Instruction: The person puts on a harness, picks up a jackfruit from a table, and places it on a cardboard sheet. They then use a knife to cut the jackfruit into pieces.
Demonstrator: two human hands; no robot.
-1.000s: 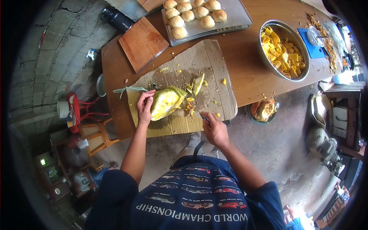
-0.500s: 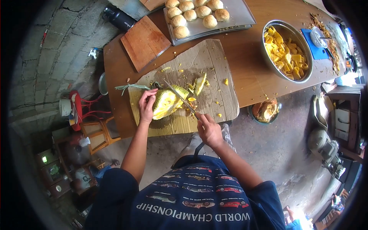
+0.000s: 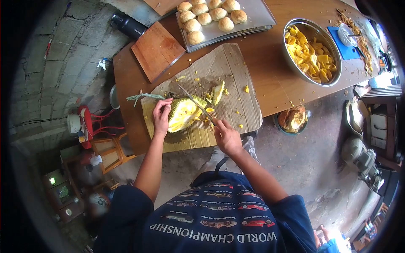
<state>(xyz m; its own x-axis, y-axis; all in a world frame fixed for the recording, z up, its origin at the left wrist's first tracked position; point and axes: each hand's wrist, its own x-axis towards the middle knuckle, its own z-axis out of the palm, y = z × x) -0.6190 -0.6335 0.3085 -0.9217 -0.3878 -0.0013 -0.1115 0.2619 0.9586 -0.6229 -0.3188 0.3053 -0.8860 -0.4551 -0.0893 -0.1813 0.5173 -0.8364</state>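
Note:
A piece of jackfruit (image 3: 182, 114) with green spiky rind and yellow flesh lies on a cardboard sheet (image 3: 242, 101). My left hand (image 3: 161, 117) grips its left side. The fingers of my right hand (image 3: 228, 137) are wrapped round the handle of a knife (image 3: 195, 101), whose long blade lies across the right part of the fruit, pointing up and left. A cut strip of rind (image 3: 218, 93) rests just right of the fruit, among yellow scraps. Green twine (image 3: 145, 96) lies beside my left hand.
Buns on a metal tray (image 3: 253, 21) stand at the back, beside a wooden board (image 3: 157, 50) and a black bottle (image 3: 128, 26). A steel bowl (image 3: 288, 59) of yellow fruit pieces is at the right. Another bowl (image 3: 288, 131) sits below the table edge.
The view has shifted slightly. My right hand and the knife have moved a little to the left; my left hand keeps its grip on the jackfruit.

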